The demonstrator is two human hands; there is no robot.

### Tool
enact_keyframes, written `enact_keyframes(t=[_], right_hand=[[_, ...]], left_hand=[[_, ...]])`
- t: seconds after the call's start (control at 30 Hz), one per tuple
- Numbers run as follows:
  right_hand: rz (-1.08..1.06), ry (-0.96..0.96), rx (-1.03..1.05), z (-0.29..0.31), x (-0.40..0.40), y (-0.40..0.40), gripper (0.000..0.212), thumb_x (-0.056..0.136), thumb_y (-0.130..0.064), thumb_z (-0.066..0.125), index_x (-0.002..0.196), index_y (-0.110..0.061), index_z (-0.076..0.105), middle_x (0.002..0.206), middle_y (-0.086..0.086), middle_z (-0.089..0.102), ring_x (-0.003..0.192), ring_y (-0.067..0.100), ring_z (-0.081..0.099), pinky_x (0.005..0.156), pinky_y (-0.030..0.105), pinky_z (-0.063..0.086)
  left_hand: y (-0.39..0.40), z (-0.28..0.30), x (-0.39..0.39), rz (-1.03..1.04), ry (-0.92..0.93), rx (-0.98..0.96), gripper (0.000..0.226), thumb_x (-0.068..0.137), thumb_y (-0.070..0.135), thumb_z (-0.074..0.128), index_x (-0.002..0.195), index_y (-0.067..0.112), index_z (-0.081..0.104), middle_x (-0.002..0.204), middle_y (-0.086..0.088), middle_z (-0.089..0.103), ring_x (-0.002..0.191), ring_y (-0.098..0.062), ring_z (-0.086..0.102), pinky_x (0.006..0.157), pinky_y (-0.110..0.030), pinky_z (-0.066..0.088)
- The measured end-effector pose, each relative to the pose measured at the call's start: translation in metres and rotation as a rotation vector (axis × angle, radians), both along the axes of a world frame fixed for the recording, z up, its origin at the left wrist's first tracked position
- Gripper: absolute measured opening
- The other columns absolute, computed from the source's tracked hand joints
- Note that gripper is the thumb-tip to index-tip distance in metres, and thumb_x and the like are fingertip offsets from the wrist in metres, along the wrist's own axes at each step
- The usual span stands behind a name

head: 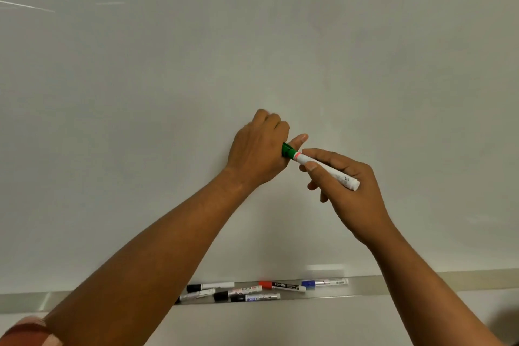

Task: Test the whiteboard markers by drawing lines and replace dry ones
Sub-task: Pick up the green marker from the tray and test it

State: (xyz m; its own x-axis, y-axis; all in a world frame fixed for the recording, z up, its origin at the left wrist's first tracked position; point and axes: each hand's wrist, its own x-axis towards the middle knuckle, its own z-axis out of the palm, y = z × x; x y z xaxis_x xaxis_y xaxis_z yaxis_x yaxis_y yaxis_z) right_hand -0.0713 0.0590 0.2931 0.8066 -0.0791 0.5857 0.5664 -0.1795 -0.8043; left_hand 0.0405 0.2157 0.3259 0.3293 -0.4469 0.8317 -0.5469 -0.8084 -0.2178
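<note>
The left hand (259, 149) covers most of the green cap (288, 150), so whether it sits fully on the marker (325, 170) cannot be told. At six o'clock, the left forearm hides the ends of markers in the tray (365, 286); their small labels are mostly unreadable.

I count one green-capped marker (323, 167) between my two hands, left hand (258, 149) and right hand (348, 191). On the one tray (407, 285) below lie what look like six more: four black-capped markers (209, 287), one red-capped marker (280, 285), one blue-capped marker (324, 282).
</note>
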Motion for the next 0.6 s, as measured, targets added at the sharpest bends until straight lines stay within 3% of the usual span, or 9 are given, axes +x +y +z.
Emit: enact_keyframes(t=[0.07,0.1,0.23,0.37,0.5,0.6], right_hand=[[0.012,0.031,0.027,-0.002,-0.002,-0.003,0.022,0.093,-0.031,0.064,0.111,-0.028,0.075,0.093,-0.003,0.076,0.076,0.021,0.071,0.059,0.026,0.055],[0.017,0.05,0.043,-0.003,-0.003,-0.004,0.02,0.094,-0.03,0.065,0.11,-0.027,0.076,0.093,-0.002,0.076,0.076,0.021,0.07,0.058,0.027,0.055],[0.023,0.135,0.138,-0.008,-0.002,-0.01,0.019,0.094,-0.029,0.065,0.106,-0.024,0.078,0.092,0.002,0.077,0.076,0.021,0.07,0.059,0.03,0.054],[0.007,0.208,0.21,-0.015,0.002,-0.019,0.018,0.095,-0.027,0.065,0.105,-0.018,0.077,0.09,0.005,0.078,0.074,0.022,0.068,0.059,0.031,0.051],[0.022,0.286,0.287,-0.023,0.008,-0.029,0.02,0.094,-0.026,0.067,0.104,-0.012,0.077,0.091,0.01,0.077,0.072,0.021,0.065,0.058,0.028,0.049],[0.058,0.347,0.361,-0.029,0.011,-0.035,0.02,0.097,-0.021,0.063,0.104,-0.009,0.076,0.091,0.014,0.076,0.067,0.019,0.061,0.056,0.026,0.048]], left_hand=[[0.001,-0.004,-0.009,0.016,0.091,-0.023,0.05,0.095,0.057,0.054,0.065,0.019,0.042,0.062,0.001,0.05,0.059,-0.015,0.044,0.047,-0.018,0.015],[0.001,-0.005,-0.014,0.019,0.159,-0.024,0.05,0.094,0.058,0.054,0.065,0.02,0.04,0.06,0.003,0.047,0.055,-0.014,0.039,0.047,-0.02,0.012],[0.001,-0.014,-0.024,0.014,0.461,-0.084,0.03,0.093,0.045,0.063,0.078,0.022,0.051,0.068,0.007,0.054,0.059,-0.013,0.047,0.05,-0.021,0.025],[-0.001,-0.023,-0.033,-0.183,0.717,-0.33,0.019,0.088,0.039,0.074,0.09,0.023,0.064,0.065,0.01,0.053,0.058,-0.01,0.048,0.056,-0.024,0.039],[0.002,-0.03,-0.041,-0.353,0.99,-0.494,0.037,0.086,0.03,0.077,0.122,0.024,0.069,0.088,0.013,0.067,0.079,-0.022,0.06,0.073,-0.02,0.052],[0.006,-0.037,-0.044,-0.415,1.143,-0.627,0.033,0.094,0.026,0.069,0.127,0.022,0.068,0.097,0.006,0.072,0.075,-0.015,0.058,0.06,-0.018,0.049]])
